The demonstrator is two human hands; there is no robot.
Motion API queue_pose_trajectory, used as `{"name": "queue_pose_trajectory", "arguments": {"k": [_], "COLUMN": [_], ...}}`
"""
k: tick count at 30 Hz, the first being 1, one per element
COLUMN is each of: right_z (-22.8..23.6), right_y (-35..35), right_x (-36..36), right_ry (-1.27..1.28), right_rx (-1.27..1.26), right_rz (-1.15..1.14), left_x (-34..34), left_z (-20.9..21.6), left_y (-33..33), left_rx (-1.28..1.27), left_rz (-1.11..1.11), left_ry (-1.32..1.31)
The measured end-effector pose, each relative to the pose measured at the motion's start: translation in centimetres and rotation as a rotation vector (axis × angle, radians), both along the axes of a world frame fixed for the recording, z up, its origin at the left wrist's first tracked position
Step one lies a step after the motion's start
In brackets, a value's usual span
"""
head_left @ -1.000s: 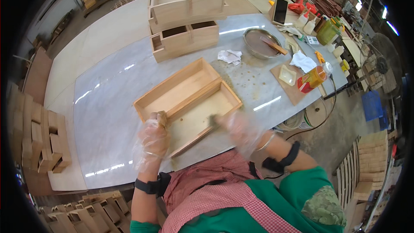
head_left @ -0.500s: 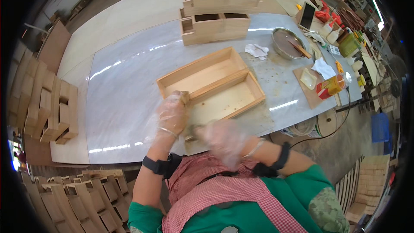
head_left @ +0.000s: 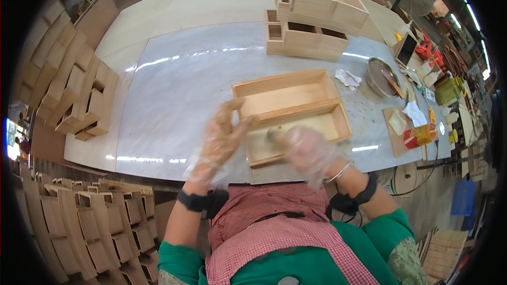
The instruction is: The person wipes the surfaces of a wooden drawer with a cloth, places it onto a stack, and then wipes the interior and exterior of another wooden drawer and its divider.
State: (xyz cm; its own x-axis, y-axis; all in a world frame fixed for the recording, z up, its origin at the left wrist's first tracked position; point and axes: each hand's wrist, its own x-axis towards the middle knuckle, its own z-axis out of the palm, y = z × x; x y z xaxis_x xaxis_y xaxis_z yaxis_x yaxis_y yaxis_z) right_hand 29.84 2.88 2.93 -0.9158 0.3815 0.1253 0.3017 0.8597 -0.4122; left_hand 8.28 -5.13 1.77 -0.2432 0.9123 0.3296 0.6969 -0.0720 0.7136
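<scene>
A pale wooden box (head_left: 288, 108) with a lengthwise divider lies open side up on the table in front of me. My left hand (head_left: 219, 134), in a clear plastic glove, holds the box's left end, with thumb and fingers apart around the wall. Over the nearer compartment is my right hand (head_left: 309, 150), also gloved and smeared by motion. Its fingers are closed round a small greyish thing (head_left: 273, 138), too blurred to name, low in that compartment near its left part.
Stacked wooden drawer boxes (head_left: 306, 42) stand at the back. To the right are a white crumpled cloth (head_left: 348, 78), a metal bowl (head_left: 376, 71) of brownish liquid with a wooden-handled tool (head_left: 396, 87), and a red-yellow can (head_left: 420, 136). More wooden boxes (head_left: 92, 100) are piled at left.
The view has shifted, so the table's things sit further right. My left hand's fingers have spread at the box's end. My right hand has moved from the near left corner into the nearer compartment.
</scene>
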Motion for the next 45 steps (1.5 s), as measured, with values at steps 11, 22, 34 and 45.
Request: {"name": "queue_pose_trajectory", "arguments": {"k": [11, 22, 34, 45], "right_z": [-0.4, 1.1, 1.6, 1.7], "right_y": [0.8, 2.6, -5.8, -2.8], "right_x": [-8.2, -7.9, -3.3, 6.3], "right_ry": [0.051, -0.047, 0.027, -0.267], "right_rx": [0.188, 0.211, 0.087, 0.243], "right_rz": [0.017, 0.12, 0.184, -0.148], "left_x": [3.4, 4.1, 4.8, 2.7], "left_z": [-1.7, -1.7, -2.0, -0.3], "left_y": [-8.6, -8.6, -8.2, -6.4], "left_rx": [-0.333, -0.27, -0.135, -0.093], "left_rz": [0.054, 0.082, 0.08, -0.161], "left_ry": [-0.351, -0.531, -0.481, 0.304]}}
